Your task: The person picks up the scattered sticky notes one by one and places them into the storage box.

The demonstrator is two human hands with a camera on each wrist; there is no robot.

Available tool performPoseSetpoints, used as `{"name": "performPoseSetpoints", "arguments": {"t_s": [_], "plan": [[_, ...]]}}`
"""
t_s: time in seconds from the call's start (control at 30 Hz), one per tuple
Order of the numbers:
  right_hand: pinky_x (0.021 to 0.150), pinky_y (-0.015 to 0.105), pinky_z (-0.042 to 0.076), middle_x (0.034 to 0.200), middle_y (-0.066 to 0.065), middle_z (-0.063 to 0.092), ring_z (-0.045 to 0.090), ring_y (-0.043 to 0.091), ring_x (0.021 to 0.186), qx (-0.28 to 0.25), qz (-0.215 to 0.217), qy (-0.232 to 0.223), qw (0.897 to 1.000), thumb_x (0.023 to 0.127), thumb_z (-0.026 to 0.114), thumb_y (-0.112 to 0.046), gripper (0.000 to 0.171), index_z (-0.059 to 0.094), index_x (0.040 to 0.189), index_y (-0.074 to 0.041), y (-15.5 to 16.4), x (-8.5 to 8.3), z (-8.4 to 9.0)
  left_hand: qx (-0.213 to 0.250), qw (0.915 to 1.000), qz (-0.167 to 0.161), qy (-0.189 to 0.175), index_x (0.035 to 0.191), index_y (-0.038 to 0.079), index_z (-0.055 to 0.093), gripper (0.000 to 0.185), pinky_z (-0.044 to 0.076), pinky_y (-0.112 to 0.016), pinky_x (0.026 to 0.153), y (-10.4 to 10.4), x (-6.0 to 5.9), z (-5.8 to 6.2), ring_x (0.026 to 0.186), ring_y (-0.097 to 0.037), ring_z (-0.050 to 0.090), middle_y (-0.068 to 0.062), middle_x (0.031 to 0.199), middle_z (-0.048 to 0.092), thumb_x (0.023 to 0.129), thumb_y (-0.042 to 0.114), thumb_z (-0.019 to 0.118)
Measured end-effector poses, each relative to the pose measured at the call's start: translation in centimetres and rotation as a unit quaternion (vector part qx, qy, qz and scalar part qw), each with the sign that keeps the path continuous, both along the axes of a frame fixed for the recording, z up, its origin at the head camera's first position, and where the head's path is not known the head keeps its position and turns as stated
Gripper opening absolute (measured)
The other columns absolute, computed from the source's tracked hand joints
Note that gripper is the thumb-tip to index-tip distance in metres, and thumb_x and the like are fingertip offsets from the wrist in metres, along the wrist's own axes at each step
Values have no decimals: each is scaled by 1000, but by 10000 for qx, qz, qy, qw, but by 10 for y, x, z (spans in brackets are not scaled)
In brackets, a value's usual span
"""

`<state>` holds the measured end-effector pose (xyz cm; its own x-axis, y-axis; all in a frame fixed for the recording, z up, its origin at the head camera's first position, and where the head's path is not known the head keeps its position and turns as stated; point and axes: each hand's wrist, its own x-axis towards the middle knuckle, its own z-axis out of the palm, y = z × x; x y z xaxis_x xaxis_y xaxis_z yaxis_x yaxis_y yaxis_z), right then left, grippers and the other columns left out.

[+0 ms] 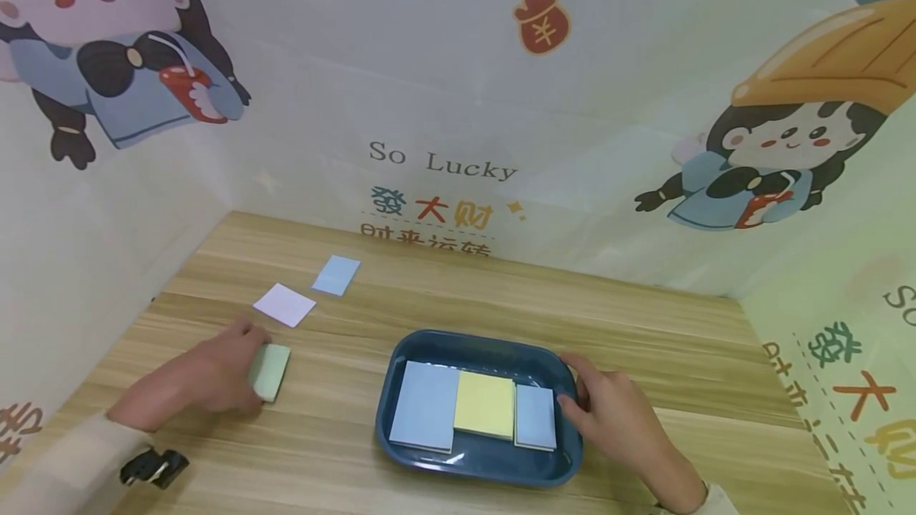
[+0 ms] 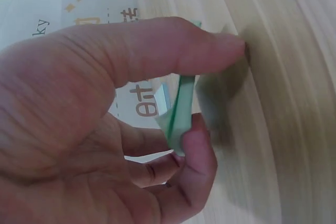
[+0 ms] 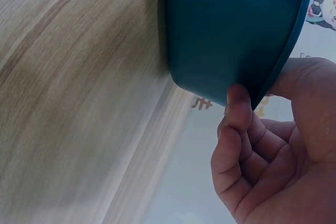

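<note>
We have three pads lying flat in the blue tray (image 1: 551, 356): a pale blue pad (image 1: 425, 405) at its left end, a yellow pad (image 1: 485, 404) in the middle, and a smaller blue pad (image 1: 536, 416) at its right end. Out on the wooden table (image 1: 644, 324), left of the tray, a green pad (image 1: 271, 370) is in our left hand (image 1: 222, 372). Farther back and left of the tray lie a white note (image 1: 284, 304) and a light blue note (image 1: 335, 275), both untouched.

So we judge this about half done: three in the tray, one in hand, two left on the table.

Our left hand pinches the green pad (image 2: 178, 114) between thumb and fingers; the wrist view shows the pad on edge, tilted against the table, though the blur there leaves us unsure whether it is touching. Our right hand (image 1: 608, 412) sits at the tray's right end, thumb over the rim and fingers curled under it (image 3: 236, 114), gripping the tray (image 3: 231, 30), which rests on the table.
</note>
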<state>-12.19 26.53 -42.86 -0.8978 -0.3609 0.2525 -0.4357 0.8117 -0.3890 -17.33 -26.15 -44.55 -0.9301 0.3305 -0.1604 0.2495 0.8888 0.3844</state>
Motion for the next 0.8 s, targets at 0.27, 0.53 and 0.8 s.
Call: {"name": "performPoseSetpoints", "arguments": {"t_s": [0.27,0.53,0.8], "plan": [[54,25,42,69,-17,50,42,-2,55,49,-128,-227,9997,92,83,-5,49,69,139,2,-1,1,2,297,9993,90,188,135,-14,56,87,55,-44,72,25,0,19,87,-30,61,-24,117,56,68,22,99],[55,25,42,69,-18,49,40,-3,55,52,-45,-162,9998,92,84,-5,49,69,138,2,-1,0,1,555,9975,-43,434,137,-11,59,88,54,-41,72,55,-5,32,91,-29,61,-26,130,58,72,34,98],[53,25,41,69,-18,49,40,-3,54,24,-46,-118,9999,92,84,-5,49,69,138,2,0,0,0,778,9958,-164,444,140,-8,62,92,54,-38,69,90,-9,47,88,-25,62,-17,122,60,76,48,97]]}}
